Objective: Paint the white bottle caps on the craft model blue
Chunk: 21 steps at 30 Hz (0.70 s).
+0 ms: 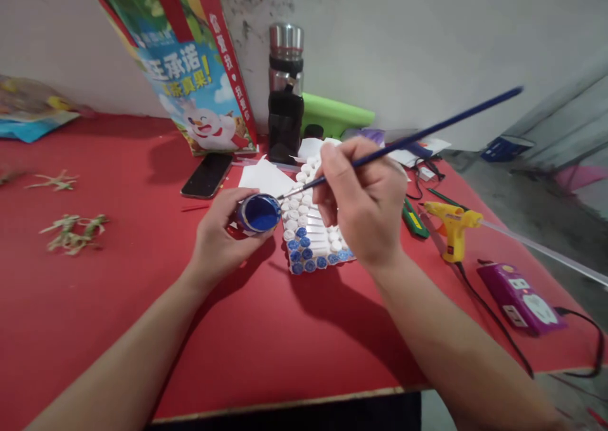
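Note:
My left hand (221, 228) is wrapped round a small jar of blue paint (260, 214), tilted so that its open mouth faces me. In my right hand (363, 203) is a paintbrush (437, 127) with a dark blue handle, pinched between thumb and fingers. The brush tip is at the right rim of the jar; whether it touches the rim I cannot tell. Behind and below my right hand lies a panel (297, 222) covered with small white rolled discs and white strips. Several discs along its near edge and near left corner are painted blue. My right hand hides part of the panel.
A phone (206, 175), a printed bag (204, 82) and a steel flask (285, 57) stand or lie toward the wall. At right are a green cutter (415, 218), a yellow glue gun (453, 225) and a purple power strip (520, 298) with cords. Straw figures (76, 233) lie left.

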{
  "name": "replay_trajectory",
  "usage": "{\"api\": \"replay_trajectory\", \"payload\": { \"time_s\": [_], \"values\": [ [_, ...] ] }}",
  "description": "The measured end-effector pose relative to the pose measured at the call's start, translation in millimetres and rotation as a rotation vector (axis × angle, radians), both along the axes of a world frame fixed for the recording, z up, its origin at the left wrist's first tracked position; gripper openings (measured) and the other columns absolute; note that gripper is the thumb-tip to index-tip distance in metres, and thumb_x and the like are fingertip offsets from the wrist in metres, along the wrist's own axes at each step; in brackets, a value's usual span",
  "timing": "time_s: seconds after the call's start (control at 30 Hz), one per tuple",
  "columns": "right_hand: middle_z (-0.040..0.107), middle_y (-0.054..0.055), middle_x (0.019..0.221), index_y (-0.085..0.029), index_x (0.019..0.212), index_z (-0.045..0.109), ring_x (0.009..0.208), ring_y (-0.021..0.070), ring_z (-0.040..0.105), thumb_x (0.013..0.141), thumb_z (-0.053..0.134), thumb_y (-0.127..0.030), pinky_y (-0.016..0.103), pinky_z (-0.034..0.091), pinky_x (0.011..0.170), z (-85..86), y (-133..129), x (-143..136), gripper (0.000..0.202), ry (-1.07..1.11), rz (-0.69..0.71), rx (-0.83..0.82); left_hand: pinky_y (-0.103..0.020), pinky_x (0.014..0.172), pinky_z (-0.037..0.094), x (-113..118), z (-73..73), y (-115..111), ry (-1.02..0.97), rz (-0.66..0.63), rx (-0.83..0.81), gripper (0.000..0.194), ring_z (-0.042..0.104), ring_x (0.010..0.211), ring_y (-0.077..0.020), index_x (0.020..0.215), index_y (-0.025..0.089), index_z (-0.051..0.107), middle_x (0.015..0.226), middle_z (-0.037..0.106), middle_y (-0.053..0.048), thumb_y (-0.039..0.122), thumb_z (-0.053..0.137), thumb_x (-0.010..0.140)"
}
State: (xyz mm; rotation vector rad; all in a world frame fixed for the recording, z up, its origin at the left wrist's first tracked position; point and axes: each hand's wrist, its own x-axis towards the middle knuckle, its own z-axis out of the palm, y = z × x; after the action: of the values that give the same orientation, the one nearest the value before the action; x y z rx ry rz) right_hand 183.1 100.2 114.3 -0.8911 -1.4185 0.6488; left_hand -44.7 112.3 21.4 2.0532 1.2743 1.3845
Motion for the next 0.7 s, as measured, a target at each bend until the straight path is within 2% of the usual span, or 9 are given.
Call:
{"api": "replay_trajectory", "payload": {
  "time_s": [0.1, 0.2, 0.3, 0.53, 0.7],
  "values": [
    [0.057, -0.005, 0.065, -0.028, 0.082, 0.056, 0.055, 0.012, 0.055, 0.118, 0.068, -0.052, 0.03, 0.045, 0.053, -29.1, 0.3, -5.8, 0.045, -0.055, 0.007, 0.028, -0.054, 0.118, 0.064, 3.4, 0.6, -2.5, 0.034, -0.015, 0.051, 0.054, 0.077, 0.134, -0.0353, 0.139, 0.027, 0.074, 0.145, 0.08, -0.012, 0.036, 0.09, 0.088],
    [0.056, -0.005, 0.064, -0.027, 0.082, 0.057, 0.056, 0.0124, 0.053, 0.119, 0.066, -0.046, 0.031, 0.045, 0.056, -45.6, -1.6, -4.5, 0.043, -0.107, 0.028, 0.032, -0.053, 0.117, 0.065, 6.4, 1.1, -3.8, 0.069, -0.024, 0.103, 0.05, 0.078, 0.132, -0.034, 0.138, 0.028, 0.074, 0.143, 0.081, -0.011, 0.036, 0.089, 0.091],
    [0.055, -0.005, 0.063, -0.027, 0.081, 0.057, 0.057, 0.0126, 0.052, 0.119, 0.065, -0.044, 0.031, 0.044, 0.058, -47.0, -3.0, -1.8, 0.042, -0.129, 0.021, 0.012, -0.051, 0.116, 0.065, 6.7, 1.6, -4.2, 0.086, -0.044, 0.147, 0.048, 0.078, 0.132, -0.0326, 0.139, 0.028, 0.074, 0.142, 0.081, -0.01, 0.033, 0.089, 0.093],
    [0.057, -0.004, 0.064, -0.028, 0.08, 0.056, 0.06, 0.0146, 0.055, 0.118, 0.064, -0.052, 0.031, 0.045, 0.059, -45.2, -2.8, -3.3, 0.046, -0.181, 0.021, 0.009, -0.052, 0.116, 0.064, 4.1, 2.9, -4.0, 0.122, -0.042, 0.136, 0.048, 0.077, 0.133, -0.0333, 0.14, 0.027, 0.073, 0.142, 0.081, -0.011, 0.034, 0.087, 0.094],
    [0.057, -0.004, 0.063, -0.028, 0.079, 0.055, 0.06, 0.015, 0.055, 0.118, 0.063, -0.048, 0.032, 0.046, 0.061, -46.7, -1.7, -3.3, 0.045, -0.214, 0.019, 0.025, -0.052, 0.115, 0.064, 4.9, 4.0, -4.3, 0.114, -0.058, 0.13, 0.048, 0.078, 0.131, -0.0333, 0.139, 0.029, 0.073, 0.141, 0.081, -0.01, 0.034, 0.087, 0.093]
  ]
}}
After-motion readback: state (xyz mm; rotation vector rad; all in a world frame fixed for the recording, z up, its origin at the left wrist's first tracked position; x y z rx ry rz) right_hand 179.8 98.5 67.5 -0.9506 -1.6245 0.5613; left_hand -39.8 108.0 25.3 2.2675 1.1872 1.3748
